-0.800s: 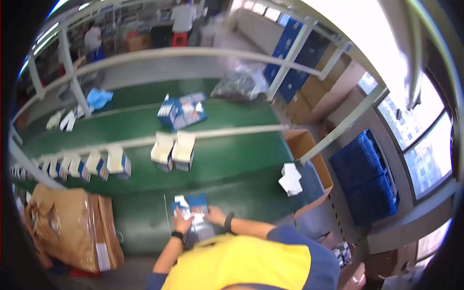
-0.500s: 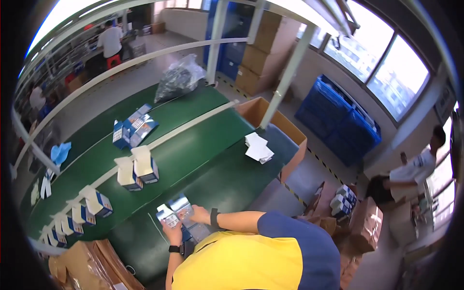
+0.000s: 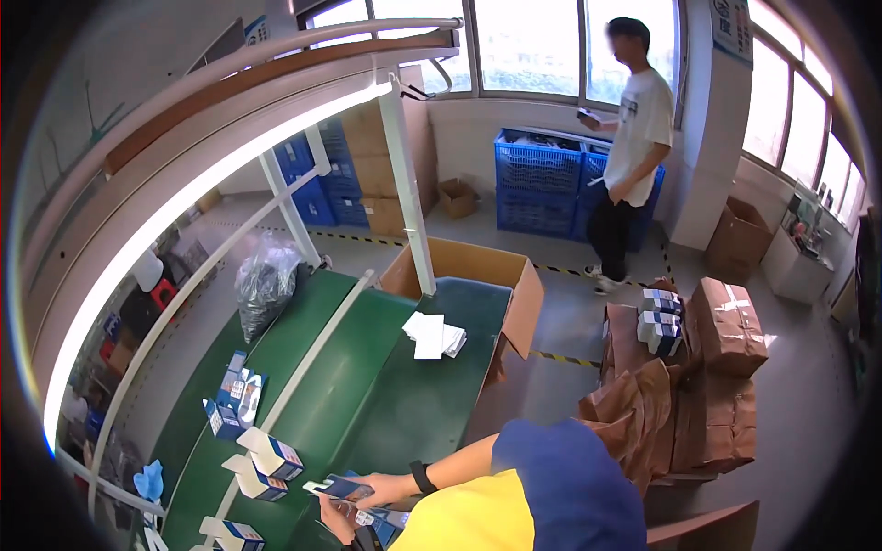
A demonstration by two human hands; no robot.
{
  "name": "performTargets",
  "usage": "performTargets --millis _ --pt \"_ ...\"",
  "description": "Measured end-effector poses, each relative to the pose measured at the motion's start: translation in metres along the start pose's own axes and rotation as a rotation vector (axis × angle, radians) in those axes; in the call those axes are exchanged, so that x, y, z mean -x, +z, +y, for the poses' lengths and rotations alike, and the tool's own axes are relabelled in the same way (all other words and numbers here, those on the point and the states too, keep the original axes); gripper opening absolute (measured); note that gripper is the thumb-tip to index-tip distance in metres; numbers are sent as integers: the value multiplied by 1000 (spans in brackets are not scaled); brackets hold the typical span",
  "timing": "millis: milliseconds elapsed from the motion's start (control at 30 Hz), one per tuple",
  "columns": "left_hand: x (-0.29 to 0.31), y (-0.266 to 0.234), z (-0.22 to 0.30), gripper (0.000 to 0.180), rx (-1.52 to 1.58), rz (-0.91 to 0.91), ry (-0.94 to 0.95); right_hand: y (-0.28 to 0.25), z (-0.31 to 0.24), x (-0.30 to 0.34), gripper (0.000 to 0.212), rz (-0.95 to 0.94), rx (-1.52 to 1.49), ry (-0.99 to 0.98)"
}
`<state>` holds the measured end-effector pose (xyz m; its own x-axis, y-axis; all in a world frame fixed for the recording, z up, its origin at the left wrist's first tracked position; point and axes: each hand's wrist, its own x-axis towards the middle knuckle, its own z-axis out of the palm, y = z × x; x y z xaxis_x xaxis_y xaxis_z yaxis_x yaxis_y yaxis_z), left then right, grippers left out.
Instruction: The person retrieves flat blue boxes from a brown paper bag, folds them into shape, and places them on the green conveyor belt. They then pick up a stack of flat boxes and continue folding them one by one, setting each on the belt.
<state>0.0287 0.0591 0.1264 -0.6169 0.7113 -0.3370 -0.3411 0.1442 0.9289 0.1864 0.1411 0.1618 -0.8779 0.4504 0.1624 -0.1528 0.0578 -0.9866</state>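
Observation:
Low in the view, a flattened blue-and-white carton [image 3: 344, 488] is held between my two hands. My right hand [image 3: 384, 489] is closed over its right side. At its near edge is my left hand [image 3: 338, 520], closed on the carton and partly cut off by my body. More flat blue cartons [image 3: 386, 522] lie just under my right forearm. Beyond my hands, small open blue-and-white boxes [image 3: 273, 454] with raised white flaps stand in a row along the green table [image 3: 317, 418].
A stack of white cards [image 3: 435, 335] lies farther along the table, near a big cardboard box [image 3: 521, 308]. Past the white rail sit folded cartons [image 3: 239, 395] and a filled plastic bag [image 3: 266, 285]. Brown wrapped parcels [image 3: 726, 321] stand at right. Another person [image 3: 634, 138] walks beside blue crates [image 3: 536, 184].
My view has swung up and to the right. The carton in my hands is now tilted lower and seen more edge-on. The other person has come to stand in front of the blue crates.

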Motion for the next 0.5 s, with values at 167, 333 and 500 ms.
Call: performTargets --millis 167,333,500 --pt "44 80 34 43 564 -505 -123 -47 28 -13 109 477 188 -59" --pt "60 118 25 44 -35 -475 175 -80 19 -3 114 484 99 -95" --pt "53 93 26 52 -56 -366 75 -105 -38 9 111 310 231 73"
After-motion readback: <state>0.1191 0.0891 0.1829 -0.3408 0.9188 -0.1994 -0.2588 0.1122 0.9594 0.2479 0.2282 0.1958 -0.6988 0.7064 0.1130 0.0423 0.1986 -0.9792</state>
